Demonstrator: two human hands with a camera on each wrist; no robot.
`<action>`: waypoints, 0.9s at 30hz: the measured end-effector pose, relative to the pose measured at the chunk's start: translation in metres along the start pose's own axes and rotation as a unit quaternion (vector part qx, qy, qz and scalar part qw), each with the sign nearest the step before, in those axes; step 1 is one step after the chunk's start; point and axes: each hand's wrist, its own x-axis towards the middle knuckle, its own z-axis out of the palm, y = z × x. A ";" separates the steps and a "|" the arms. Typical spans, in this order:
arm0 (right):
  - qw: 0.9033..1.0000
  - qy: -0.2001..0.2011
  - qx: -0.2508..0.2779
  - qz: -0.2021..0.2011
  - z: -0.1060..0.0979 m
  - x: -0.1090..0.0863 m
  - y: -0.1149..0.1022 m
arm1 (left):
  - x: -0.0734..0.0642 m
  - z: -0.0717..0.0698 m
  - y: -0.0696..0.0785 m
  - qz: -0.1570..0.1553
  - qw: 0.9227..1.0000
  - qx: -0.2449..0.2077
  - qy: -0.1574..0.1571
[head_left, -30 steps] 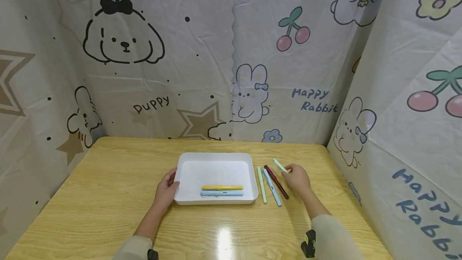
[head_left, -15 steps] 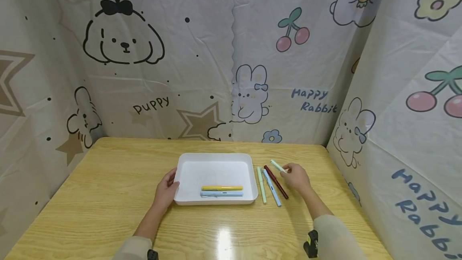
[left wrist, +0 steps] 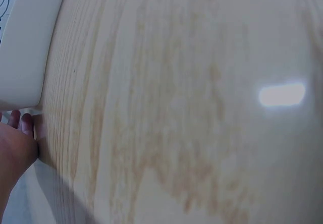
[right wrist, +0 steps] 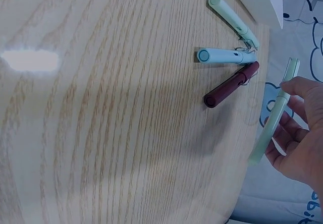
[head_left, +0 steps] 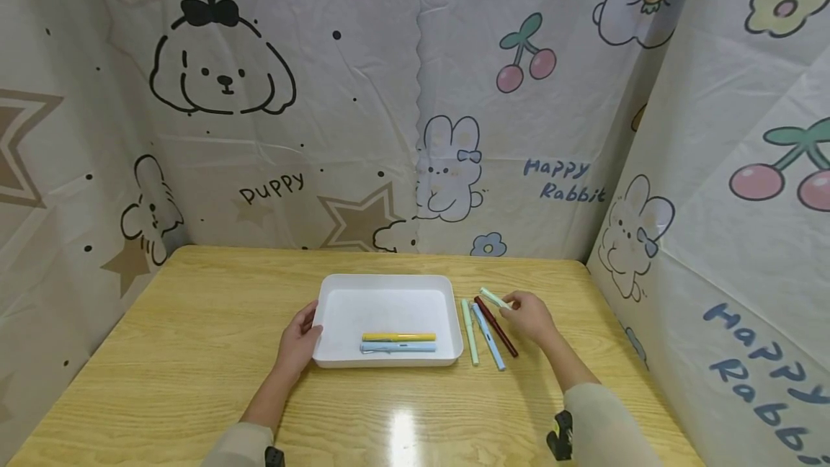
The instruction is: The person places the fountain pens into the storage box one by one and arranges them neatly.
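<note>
Right hand (head_left: 530, 319) holds pale green pen (head_left: 493, 298)

From my remote station I record the thumb and fingers of that hand pinched together on the pen, right of the tray (head_left: 366, 300) and toward the far edge of the table (head_left: 214, 323). The left hand (head_left: 298, 344) rests at the tray's left edge, thumb against the wall; its fingertips are partly hidden, so I cannot tell whether it grips.

Inside the tray, I find a yellow pen (head_left: 398, 337) and a light blue pen (head_left: 398, 347) side by side, parallel to the near edge. Beside the tray's right edge, on the table, I count a second green pen (head_left: 470, 334), a second blue pen (head_left: 488, 337) and a dark red pen (head_left: 496, 327), far ends close together, near ends fanned.
</note>
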 end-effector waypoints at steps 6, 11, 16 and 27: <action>1.000 -0.001 -0.009 -0.012 0.000 0.002 0.000 | 0.000 0.000 0.001 0.001 1.000 -0.002 -0.002; 1.000 -0.007 -0.009 -0.020 0.000 0.003 -0.001 | 0.000 0.000 0.000 0.003 1.000 -0.002 -0.002; 1.000 -0.016 0.001 -0.027 0.002 0.003 -0.005 | 0.001 0.000 0.000 0.006 1.000 0.002 0.000; 0.999 -0.023 0.001 -0.031 0.006 0.005 -0.012 | -0.001 -0.001 0.001 0.006 1.000 0.002 -0.002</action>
